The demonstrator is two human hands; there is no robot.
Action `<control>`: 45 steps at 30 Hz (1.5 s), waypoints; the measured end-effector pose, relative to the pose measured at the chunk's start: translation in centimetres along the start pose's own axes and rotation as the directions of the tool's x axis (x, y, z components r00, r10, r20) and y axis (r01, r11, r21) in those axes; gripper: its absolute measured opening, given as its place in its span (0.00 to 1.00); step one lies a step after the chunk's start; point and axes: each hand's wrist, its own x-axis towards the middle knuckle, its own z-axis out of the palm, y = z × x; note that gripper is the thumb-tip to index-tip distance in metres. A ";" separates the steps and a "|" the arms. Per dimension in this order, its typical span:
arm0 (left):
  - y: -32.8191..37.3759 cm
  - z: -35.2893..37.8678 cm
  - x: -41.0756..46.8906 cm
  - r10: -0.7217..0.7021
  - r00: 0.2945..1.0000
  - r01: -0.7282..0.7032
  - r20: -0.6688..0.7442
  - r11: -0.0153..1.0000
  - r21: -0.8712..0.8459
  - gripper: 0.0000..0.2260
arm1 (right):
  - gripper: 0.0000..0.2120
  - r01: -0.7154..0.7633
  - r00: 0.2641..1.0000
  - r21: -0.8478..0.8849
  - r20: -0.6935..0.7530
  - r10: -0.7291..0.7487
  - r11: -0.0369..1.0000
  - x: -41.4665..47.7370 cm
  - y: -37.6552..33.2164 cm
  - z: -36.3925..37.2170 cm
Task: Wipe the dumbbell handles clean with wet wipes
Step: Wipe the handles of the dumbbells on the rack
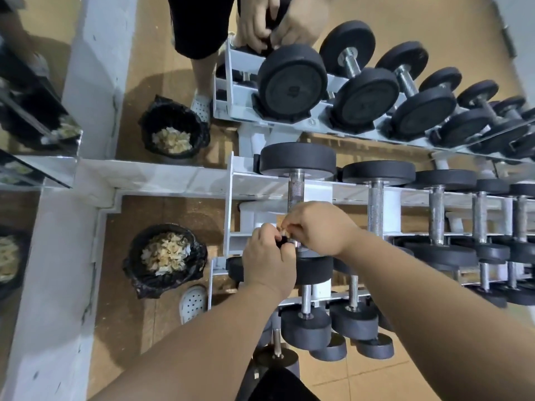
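The leftmost dumbbell lies on the top shelf of the white rack [231,198]. Its knurled steel handle [296,189] runs away from me between two black heads. My two hands meet over the near end of that handle. My left hand [266,259] has its fingers closed on a small black item [282,242]. My right hand [318,230] pinches a small pale scrap [285,229], perhaps a wipe, right against it. What the two small things are is too small to tell. Neither hand is wrapped around the handle.
More dumbbells [376,198] fill the rack to the right and on the lower shelves. On the floor to the left stands a black-bagged bin [165,253] full of crumpled used wipes, with a white shoe [192,302] beside it. A wall mirror [318,82] behind the rack repeats the scene.
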 end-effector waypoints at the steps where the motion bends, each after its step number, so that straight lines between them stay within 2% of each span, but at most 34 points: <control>1: 0.0 0.0 -0.1 -0.007 1.000 0.007 -0.014 1.000 -0.022 0.08 | 0.07 -0.007 0.999 -0.038 -0.034 0.006 0.999 0.3 0.3 -0.3; 3: -0.1 0.1 -0.3 0.000 0.999 -0.002 -0.041 0.999 -0.053 0.08 | 0.07 -0.125 0.968 -0.047 -0.225 0.111 0.991 1.0 0.6 -0.5; 5: -0.2 0.2 -0.4 0.027 0.998 -0.030 -0.051 0.998 -0.060 0.08 | 0.08 -0.246 0.868 0.165 -0.402 0.293 0.955 1.0 0.3 -0.1; 6: -0.2 0.3 -0.4 0.031 0.998 -0.033 -0.050 0.998 -0.051 0.08 | 0.08 -0.235 0.854 0.248 -0.408 0.321 0.940 0.6 0.0 0.3; 7: -0.2 0.3 -0.3 0.012 0.999 -0.013 -0.041 0.999 -0.031 0.08 | 0.08 -0.202 0.880 0.276 -0.370 0.298 0.940 0.1 -0.4 0.8; 9: 0.2 0.2 0.0 -0.068 0.997 0.069 -0.020 0.997 0.040 0.06 | 0.08 -0.175 0.947 0.300 -0.210 0.244 0.938 -1.6 -1.0 1.6; 10: 0.6 0.1 0.0 -0.101 0.995 0.102 -0.022 0.991 0.081 0.06 | 0.08 -0.188 0.958 0.328 -0.146 0.247 0.926 -2.6 -1.2 1.6; 12: 1.4 -0.2 -0.4 -0.138 0.989 0.143 -0.047 0.982 0.121 0.08 | 0.08 -0.211 0.943 0.416 -0.151 0.296 0.885 -4.3 -1.0 1.4; 14: 2.1 -0.6 -1.3 -0.130 0.987 0.140 -0.098 0.985 0.105 0.11 | 0.06 -0.202 0.888 0.561 -0.241 0.392 0.803 -6.1 -1.3 1.2; 17: 3.4 -1.2 -4.1 -0.028 0.989 0.029 -0.143 1.000 0.005 0.11 | 0.06 -0.090 0.826 0.757 -0.306 0.473 0.647 -9.2 -3.0 1.1; 19: 4.8 -1.8 -6.8 0.006 0.998 -0.017 -0.067 0.987 -0.160 0.09 | 0.06 -0.015 0.807 0.819 -0.329 0.490 0.574 -11.4 -4.4 1.4; 21: 5.9 -2.4 -9.8 0.002 0.999 0.014 0.052 0.950 -0.311 0.08 | 0.05 0.079 0.807 0.897 -0.314 0.500 0.435 -14.1 -6.0 1.3; 23: 6.2 -2.6 -12.9 0.000 0.997 0.034 0.082 0.905 -0.425 0.07 | 0.05 0.171 0.827 0.936 -0.306 0.472 0.308 -16.7 -7.4 1.7; 26: 4.9 -2.1 -17.4 -0.018 0.999 0.029 0.027 0.878 -0.479 0.07 | 0.05 0.230 0.856 0.928 -0.336 0.393 0.292 -19.8 -9.4 3.3; 29: 2.6 -2.4 -21.0 -0.062 0.998 0.062 0.015 0.878 -0.475 0.06 | 0.09 0.196 0.885 0.954 -0.272 0.379 0.226 -21.3 -11.5 5.5; 32: -0.1 -4.5 -22.9 -0.094 0.996 0.089 0.014 0.876 -0.474 0.07 | 0.04 0.138 0.904 0.942 -0.246 0.351 0.306 -21.3 -13.9 7.3; 34: -2.1 -6.5 -23.2 -0.117 0.992 0.130 0.056 0.866 -0.483 0.11 | 0.02 0.107 0.908 0.926 -0.239 0.343 0.362 -20.0 -15.7 8.3; 37: -5.1 -9.8 -22.3 -0.158 0.983 0.182 0.090 0.875 -0.448 0.12 | 0.09 0.031 0.913 0.908 -0.196 0.357 0.418 -16.9 -18.9 9.3; 40: -7.7 -13.3 -19.3 -0.208 0.976 0.215 0.063 0.886 -0.410 0.05 | 0.14 -0.045 0.893 0.953 -0.096 0.439 0.301 -12.3 -22.2 10.1; 42: -9.3 -15.7 -16.5 -0.280 0.960 0.269 0.031 0.881 -0.388 0.03 | 0.11 -0.114 0.868 0.967 -0.015 0.496 0.228 -8.7 -24.2 10.4; 44: -10.8 -17.8 -13.7 -0.348 0.937 0.324 -0.017 0.890 -0.322 0.06 | 0.08 -0.173 0.863 0.949 0.018 0.505 0.263 -5.5 -25.5 10.8; 45: -11.6 -18.7 -12.3 -0.371 0.928 0.350 -0.020 0.891 -0.290 0.07 | 0.09 -0.207 0.871 0.920 0.019 0.492 0.332 -4.1 -25.8 10.9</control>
